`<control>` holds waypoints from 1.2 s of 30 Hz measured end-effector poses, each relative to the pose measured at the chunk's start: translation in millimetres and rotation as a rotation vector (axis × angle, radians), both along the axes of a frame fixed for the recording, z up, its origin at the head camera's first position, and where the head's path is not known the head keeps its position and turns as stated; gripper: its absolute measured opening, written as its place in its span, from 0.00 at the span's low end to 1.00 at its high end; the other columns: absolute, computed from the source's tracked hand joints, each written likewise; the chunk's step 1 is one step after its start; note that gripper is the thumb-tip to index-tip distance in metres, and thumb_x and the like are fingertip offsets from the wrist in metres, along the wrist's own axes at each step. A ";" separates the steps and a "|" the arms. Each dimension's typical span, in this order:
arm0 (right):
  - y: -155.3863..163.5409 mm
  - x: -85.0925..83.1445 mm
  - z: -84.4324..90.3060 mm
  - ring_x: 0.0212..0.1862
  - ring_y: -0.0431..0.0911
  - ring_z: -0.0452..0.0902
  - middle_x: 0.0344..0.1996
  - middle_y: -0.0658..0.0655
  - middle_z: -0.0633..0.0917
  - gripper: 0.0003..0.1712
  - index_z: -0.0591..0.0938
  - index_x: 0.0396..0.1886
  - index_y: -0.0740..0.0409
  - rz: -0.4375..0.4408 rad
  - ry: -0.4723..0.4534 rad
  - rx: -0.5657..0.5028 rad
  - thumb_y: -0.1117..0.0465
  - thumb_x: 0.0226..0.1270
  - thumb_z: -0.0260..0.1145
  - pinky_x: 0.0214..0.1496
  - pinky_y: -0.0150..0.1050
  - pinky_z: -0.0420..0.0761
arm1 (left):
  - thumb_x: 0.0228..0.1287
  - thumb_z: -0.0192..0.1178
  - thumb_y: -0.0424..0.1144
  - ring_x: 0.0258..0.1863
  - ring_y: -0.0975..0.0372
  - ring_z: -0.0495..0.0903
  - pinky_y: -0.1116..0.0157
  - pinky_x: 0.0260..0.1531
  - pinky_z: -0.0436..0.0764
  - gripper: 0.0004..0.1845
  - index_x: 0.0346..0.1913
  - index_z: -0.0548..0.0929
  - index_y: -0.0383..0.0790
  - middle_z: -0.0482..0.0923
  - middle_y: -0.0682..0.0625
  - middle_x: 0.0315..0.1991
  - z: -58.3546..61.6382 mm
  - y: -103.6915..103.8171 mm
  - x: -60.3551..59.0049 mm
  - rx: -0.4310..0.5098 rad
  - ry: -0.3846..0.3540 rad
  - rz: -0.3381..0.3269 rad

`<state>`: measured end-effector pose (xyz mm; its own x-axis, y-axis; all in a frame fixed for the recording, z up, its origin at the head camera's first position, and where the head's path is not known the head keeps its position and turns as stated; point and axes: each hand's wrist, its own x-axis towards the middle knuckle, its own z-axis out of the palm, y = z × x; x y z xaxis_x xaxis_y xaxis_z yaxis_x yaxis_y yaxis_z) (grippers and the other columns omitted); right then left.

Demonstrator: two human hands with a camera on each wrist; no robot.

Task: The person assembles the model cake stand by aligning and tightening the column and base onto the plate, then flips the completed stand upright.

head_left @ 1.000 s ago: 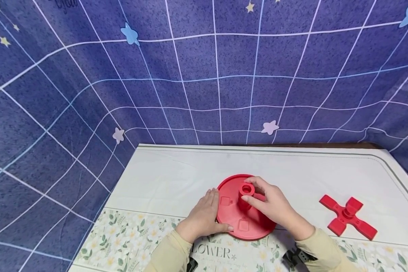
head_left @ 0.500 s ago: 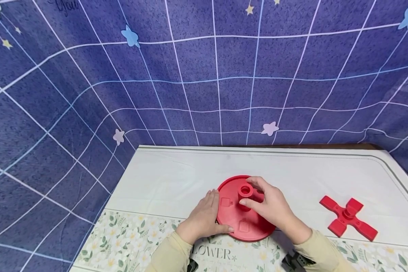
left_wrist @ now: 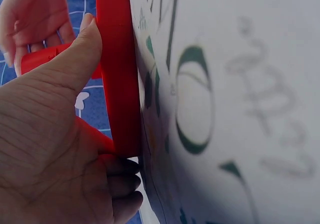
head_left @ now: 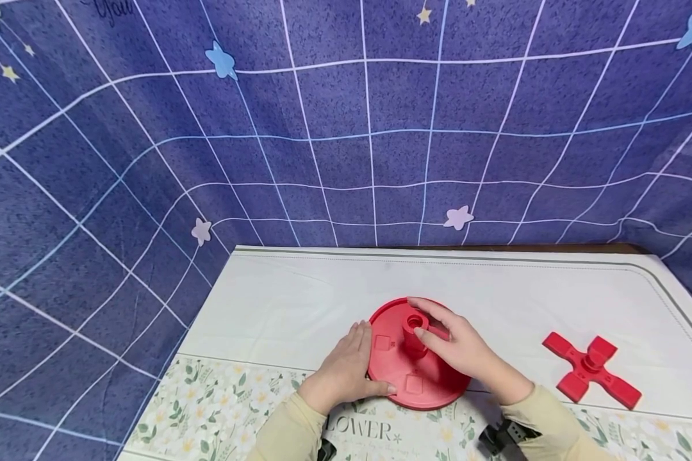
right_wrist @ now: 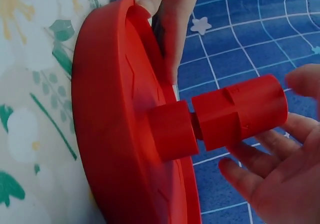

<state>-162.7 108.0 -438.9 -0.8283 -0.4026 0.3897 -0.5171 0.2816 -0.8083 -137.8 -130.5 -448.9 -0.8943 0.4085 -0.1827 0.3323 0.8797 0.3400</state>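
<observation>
A red round base point(head_left: 389, 368) with a raised rim lies on the table. From its middle stands a red hollow cylinder point(right_wrist: 242, 111) above a short red stub point(right_wrist: 172, 131), a narrow neck showing between them. My left hand point(head_left: 344, 366) holds the base by its left edge, fingers along the rim and thumb on the near side. Around the cylinder, my right hand point(head_left: 461, 346) lies loosely. In the right wrist view its fingers, fairly straight, reach behind and under the cylinder, while the thumb appears apart from the cylinder's end.
A red cross-shaped piece point(head_left: 593, 366) with a raised centre lies to the right on the table. The white cloth point(head_left: 300, 301) has a floral printed band along the front. A blue curtain point(head_left: 334, 160) with a grid and stars hangs behind the table.
My right hand has shifted around the cylinder: its thumb has moved closer to the top and its index finger reaches farther left behind it. The left hand and base keep their place.
</observation>
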 end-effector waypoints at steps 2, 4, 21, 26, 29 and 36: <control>1.2 -0.9 -1.4 0.60 0.52 0.76 0.58 0.56 0.80 0.28 0.75 0.65 0.58 0.021 -0.018 -0.013 0.64 0.66 0.67 0.60 0.43 0.76 | 0.50 0.68 0.67 0.75 0.46 0.46 0.52 0.71 0.56 0.63 0.75 0.49 0.27 0.49 0.36 0.76 -0.1 -0.2 -0.1 0.003 0.000 -0.003; 1.9 -1.0 -2.6 0.58 0.50 0.78 0.56 0.58 0.81 0.27 0.75 0.65 0.60 0.036 -0.054 -0.036 0.63 0.66 0.67 0.58 0.43 0.78 | 0.50 0.68 0.66 0.75 0.46 0.46 0.52 0.71 0.56 0.63 0.75 0.49 0.27 0.49 0.36 0.75 -0.1 -0.1 0.0 0.006 -0.002 -0.006; 1.3 1.2 -5.5 0.50 0.49 0.83 0.44 0.51 0.85 0.21 0.77 0.50 0.55 -0.044 -0.129 -0.097 0.60 0.59 0.74 0.51 0.41 0.82 | 0.51 0.68 0.66 0.75 0.46 0.46 0.53 0.71 0.55 0.63 0.75 0.49 0.26 0.48 0.35 0.75 -2.0 0.1 -1.5 0.007 0.002 -0.016; -0.9 1.4 -6.0 0.49 0.50 0.84 0.45 0.52 0.85 0.23 0.77 0.48 0.55 -0.097 -0.126 -0.083 0.62 0.55 0.76 0.51 0.45 0.82 | 0.50 0.68 0.66 0.75 0.46 0.45 0.52 0.71 0.55 0.63 0.75 0.48 0.26 0.48 0.35 0.76 -1.2 1.0 -1.7 0.009 0.003 -0.009; -2.2 2.4 -6.6 0.48 0.51 0.84 0.44 0.53 0.86 0.24 0.76 0.48 0.55 -0.129 -0.109 -0.076 0.62 0.53 0.78 0.51 0.49 0.82 | 0.50 0.68 0.66 0.76 0.46 0.45 0.52 0.71 0.56 0.64 0.75 0.48 0.27 0.48 0.35 0.76 -0.9 1.4 -1.5 0.016 -0.006 -0.001; -4.6 5.2 -8.7 0.44 0.47 0.85 0.40 0.50 0.86 0.25 0.76 0.45 0.54 -0.186 -0.049 -0.022 0.58 0.51 0.79 0.49 0.48 0.83 | 0.50 0.68 0.65 0.76 0.46 0.45 0.51 0.71 0.56 0.63 0.75 0.48 0.27 0.48 0.35 0.76 -0.3 1.5 -0.3 0.020 -0.013 0.005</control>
<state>-157.5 103.4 -447.6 -0.9059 -0.2327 0.3539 -0.4175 0.3509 -0.8382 -138.1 -128.9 -449.2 -0.8939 0.4079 -0.1858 0.3238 0.8743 0.3616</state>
